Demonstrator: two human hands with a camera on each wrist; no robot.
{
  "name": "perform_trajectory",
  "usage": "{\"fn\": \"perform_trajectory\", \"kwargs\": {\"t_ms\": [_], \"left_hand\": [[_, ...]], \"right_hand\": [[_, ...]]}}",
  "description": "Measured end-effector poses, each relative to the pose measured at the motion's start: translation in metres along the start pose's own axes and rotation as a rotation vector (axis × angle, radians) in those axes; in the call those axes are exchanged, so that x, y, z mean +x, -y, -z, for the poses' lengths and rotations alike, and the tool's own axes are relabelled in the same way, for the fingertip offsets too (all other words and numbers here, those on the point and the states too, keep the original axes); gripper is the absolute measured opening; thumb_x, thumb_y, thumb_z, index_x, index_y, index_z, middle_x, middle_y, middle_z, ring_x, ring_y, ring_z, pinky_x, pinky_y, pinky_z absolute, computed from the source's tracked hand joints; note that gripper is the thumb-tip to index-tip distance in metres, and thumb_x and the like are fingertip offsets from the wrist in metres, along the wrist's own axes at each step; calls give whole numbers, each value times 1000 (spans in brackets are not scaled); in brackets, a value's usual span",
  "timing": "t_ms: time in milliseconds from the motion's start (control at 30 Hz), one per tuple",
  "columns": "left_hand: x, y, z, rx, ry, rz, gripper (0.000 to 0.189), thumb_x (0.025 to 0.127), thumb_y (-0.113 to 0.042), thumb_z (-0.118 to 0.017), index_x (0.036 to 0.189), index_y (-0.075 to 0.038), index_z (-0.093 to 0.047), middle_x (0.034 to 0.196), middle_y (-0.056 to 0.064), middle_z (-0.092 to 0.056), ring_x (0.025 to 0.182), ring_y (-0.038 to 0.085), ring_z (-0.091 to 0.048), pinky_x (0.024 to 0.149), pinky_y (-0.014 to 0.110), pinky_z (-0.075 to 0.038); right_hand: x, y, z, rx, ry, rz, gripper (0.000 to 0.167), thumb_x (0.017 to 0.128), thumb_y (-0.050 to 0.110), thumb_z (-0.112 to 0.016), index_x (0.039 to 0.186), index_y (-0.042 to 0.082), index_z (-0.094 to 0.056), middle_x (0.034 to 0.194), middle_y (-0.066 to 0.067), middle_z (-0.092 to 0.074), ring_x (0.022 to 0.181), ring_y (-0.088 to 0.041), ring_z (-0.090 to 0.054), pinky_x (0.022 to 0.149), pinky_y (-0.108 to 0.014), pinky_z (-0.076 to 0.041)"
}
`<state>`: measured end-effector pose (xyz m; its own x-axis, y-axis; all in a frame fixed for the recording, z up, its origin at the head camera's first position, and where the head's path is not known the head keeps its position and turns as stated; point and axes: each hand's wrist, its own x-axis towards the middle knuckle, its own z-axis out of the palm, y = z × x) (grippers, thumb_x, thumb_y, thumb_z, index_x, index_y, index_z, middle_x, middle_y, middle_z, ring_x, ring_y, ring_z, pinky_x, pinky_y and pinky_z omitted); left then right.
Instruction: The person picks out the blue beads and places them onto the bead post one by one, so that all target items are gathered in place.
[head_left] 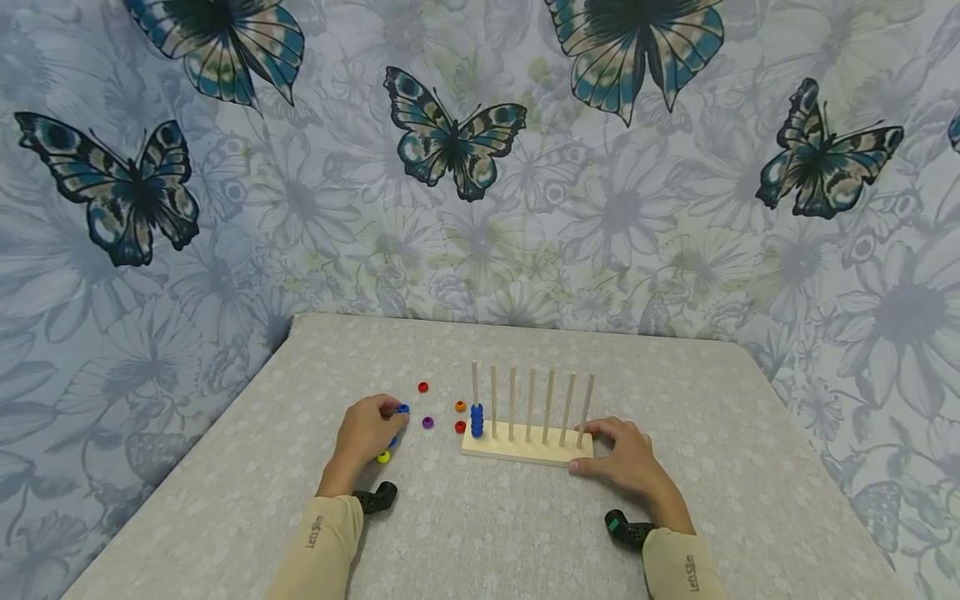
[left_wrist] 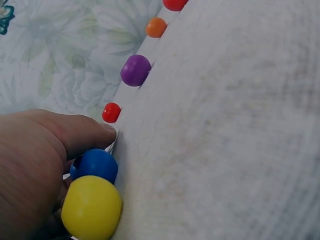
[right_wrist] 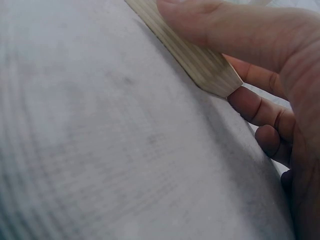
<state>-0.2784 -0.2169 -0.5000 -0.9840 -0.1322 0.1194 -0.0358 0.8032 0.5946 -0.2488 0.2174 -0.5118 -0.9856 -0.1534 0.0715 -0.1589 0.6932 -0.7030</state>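
My left hand (head_left: 367, 429) pinches a blue bead (head_left: 403, 409) between thumb and fingers, low over the table at the left; in the left wrist view the thumb hides it. Close beside that hand lie a second blue bead (left_wrist: 94, 165) and a yellow bead (left_wrist: 92, 207). A wooden peg stand (head_left: 525, 446) with a row of several upright pegs stands mid-table. Several blue beads (head_left: 477, 421) are stacked on its leftmost peg; the other pegs are bare. My right hand (head_left: 622, 454) grips the right end of the base, thumb along the front and fingers behind.
Between the left hand and the stand lie a purple bead (head_left: 427, 422), an orange bead (head_left: 461, 406) and a red bead (head_left: 460, 427). Another red bead (head_left: 423, 387) sits farther back. A pale patterned cloth covers the table (head_left: 480, 533), and a butterfly-print backdrop (head_left: 480, 250) rises behind it.
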Motion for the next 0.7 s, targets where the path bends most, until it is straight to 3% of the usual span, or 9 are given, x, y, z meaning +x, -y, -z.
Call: {"fn": "perform_trajectory", "kwargs": {"t_ms": [500,700], "left_hand": [[-3,-3,4,-38,-48,-4,33,92,-37,-69,117,-14,-71,109,8,-69,100,25,-64,84,45,-53],[-6,-12,12,-8,-122,-42,32,93,-37,-70,114,-14,-71,106,7,-69,91,24,-62,75,40,-51]], "right_hand": [[-2,-1,-1,-6,3,-8,67,65,55,-90,121,25,-69,128,-1,-65,124,-27,-50,107,-56,-25],[-1,0,1,-7,3,-1,67,66,55,-89,122,25,-69,126,0,-65,124,-27,-50,108,-56,-24]]}}
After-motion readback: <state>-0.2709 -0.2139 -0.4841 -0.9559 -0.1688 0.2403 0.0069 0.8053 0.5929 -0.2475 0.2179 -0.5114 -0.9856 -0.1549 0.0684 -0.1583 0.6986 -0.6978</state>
